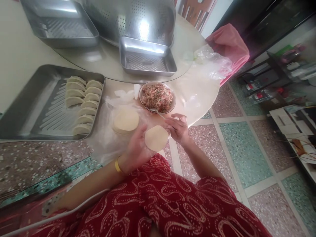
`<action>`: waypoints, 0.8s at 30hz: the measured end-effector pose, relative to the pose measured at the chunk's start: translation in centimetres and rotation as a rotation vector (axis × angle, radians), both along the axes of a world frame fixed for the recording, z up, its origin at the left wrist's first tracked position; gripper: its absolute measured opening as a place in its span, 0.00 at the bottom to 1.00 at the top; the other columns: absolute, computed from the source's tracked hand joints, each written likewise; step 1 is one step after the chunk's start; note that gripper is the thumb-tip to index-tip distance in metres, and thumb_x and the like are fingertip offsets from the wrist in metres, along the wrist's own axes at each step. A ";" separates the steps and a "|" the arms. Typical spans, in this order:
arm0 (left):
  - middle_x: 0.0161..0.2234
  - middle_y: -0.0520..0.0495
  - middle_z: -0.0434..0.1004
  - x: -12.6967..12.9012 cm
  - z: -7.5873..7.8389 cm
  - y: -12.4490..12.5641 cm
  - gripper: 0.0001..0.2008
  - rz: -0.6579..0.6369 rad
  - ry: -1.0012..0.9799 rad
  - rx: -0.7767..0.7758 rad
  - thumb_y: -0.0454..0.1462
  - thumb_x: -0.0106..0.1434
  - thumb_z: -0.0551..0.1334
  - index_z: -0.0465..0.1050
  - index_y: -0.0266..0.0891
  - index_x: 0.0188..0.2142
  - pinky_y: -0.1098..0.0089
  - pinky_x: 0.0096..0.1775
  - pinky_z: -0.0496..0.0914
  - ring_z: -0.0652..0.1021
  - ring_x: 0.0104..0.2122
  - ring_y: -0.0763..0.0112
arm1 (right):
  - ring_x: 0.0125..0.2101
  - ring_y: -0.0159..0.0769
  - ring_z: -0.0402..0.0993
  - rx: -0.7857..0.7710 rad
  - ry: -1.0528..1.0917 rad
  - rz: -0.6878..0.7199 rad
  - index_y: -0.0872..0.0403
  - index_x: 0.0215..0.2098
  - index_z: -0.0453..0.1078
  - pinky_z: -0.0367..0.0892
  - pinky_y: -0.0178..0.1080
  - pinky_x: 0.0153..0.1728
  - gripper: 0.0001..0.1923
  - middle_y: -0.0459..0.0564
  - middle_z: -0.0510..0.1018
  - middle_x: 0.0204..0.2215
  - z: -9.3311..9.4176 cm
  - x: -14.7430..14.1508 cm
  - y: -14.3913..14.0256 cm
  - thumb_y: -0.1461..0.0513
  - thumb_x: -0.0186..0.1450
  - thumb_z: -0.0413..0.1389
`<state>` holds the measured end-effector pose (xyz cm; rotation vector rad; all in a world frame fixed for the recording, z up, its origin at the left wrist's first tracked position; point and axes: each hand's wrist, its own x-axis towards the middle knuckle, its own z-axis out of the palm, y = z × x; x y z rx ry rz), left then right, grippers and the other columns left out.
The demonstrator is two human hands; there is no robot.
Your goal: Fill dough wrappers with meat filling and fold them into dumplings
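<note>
Here, left hand (137, 148) cups wrapper (156, 138) — off table edge (197, 115).

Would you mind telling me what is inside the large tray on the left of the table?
The tray holds about ten folded dumplings in two rows along its right side. The ribbed floor beside them is bare. What lies beneath the dumplings is covered.

Floor (237, 154) was terrazzo tile, speckled pink and green squares with pale joints. Round pale surface (195, 95) took the upper left. Pink-draped chair (229, 46) sat behind it, wooden chair back (195, 10) beyond. Dark low shelf (269, 82) with bottles stood at right, white rack (296, 131) nearer. Daylight, soft
</note>
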<state>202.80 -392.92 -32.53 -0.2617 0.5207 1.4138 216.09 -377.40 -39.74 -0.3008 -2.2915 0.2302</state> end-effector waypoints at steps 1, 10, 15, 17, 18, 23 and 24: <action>0.47 0.34 0.80 0.1 0.0 -0.1 0.28 -0.008 -0.002 0.002 0.46 0.72 0.48 0.66 0.24 0.59 0.61 0.58 0.69 0.77 0.54 0.57 | 0.44 0.44 0.77 0.003 -0.010 -0.008 0.46 0.45 0.76 0.70 0.51 0.44 0.12 0.46 0.85 0.37 0.1 0.3 0.1 0.59 0.71 0.51; 0.46 0.34 0.80 0.2 0.6 -0.5 0.28 -0.031 0.043 -0.084 0.47 0.72 0.49 0.67 0.25 0.58 0.63 0.58 0.69 0.79 0.50 0.58 | 0.40 0.41 0.78 0.047 0.267 -0.028 0.39 0.53 0.72 0.68 0.48 0.42 0.14 0.43 0.85 0.38 1.9 0.8 1.0 0.58 0.72 0.52; 0.48 0.33 0.80 0.2 0.4 -0.4 0.29 -0.028 0.027 -0.038 0.46 0.71 0.50 0.66 0.25 0.60 0.61 0.59 0.68 0.77 0.54 0.56 | 0.40 0.42 0.78 0.024 0.214 -0.033 0.42 0.51 0.72 0.68 0.48 0.41 0.13 0.44 0.85 0.37 0.9 0.1 0.8 0.60 0.72 0.51; 0.47 0.33 0.80 0.2 0.4 -0.4 0.29 -0.036 0.027 -0.032 0.46 0.71 0.49 0.65 0.24 0.60 0.60 0.60 0.68 0.77 0.54 0.56 | 0.40 0.43 0.78 0.012 0.173 -0.024 0.43 0.50 0.72 0.68 0.49 0.41 0.12 0.45 0.84 0.36 0.4 0.2 0.6 0.60 0.72 0.50; 0.47 0.32 0.80 0.2 0.3 -0.3 0.29 -0.039 0.025 -0.028 0.46 0.72 0.48 0.65 0.23 0.60 0.60 0.60 0.68 0.77 0.54 0.56 | 0.40 0.42 0.78 0.003 0.150 -0.024 0.43 0.49 0.72 0.69 0.49 0.41 0.12 0.45 0.84 0.35 0.2 0.3 0.5 0.60 0.72 0.49; 0.47 0.32 0.80 0.3 0.3 -0.3 0.29 -0.053 0.020 -0.025 0.46 0.71 0.49 0.66 0.23 0.60 0.61 0.58 0.69 0.77 0.53 0.56 | 0.39 0.41 0.76 -0.102 0.156 -0.002 0.39 0.46 0.73 0.71 0.47 0.39 0.10 0.42 0.82 0.33 1.1 0.6 1.1 0.56 0.72 0.50; 0.47 0.33 0.80 0.3 0.3 -0.3 0.29 -0.051 0.022 -0.041 0.46 0.71 0.49 0.66 0.24 0.60 0.62 0.58 0.70 0.78 0.52 0.57 | 0.39 0.40 0.76 -0.151 0.188 0.010 0.38 0.45 0.74 0.71 0.46 0.38 0.10 0.42 0.81 0.33 1.8 0.8 1.4 0.55 0.72 0.51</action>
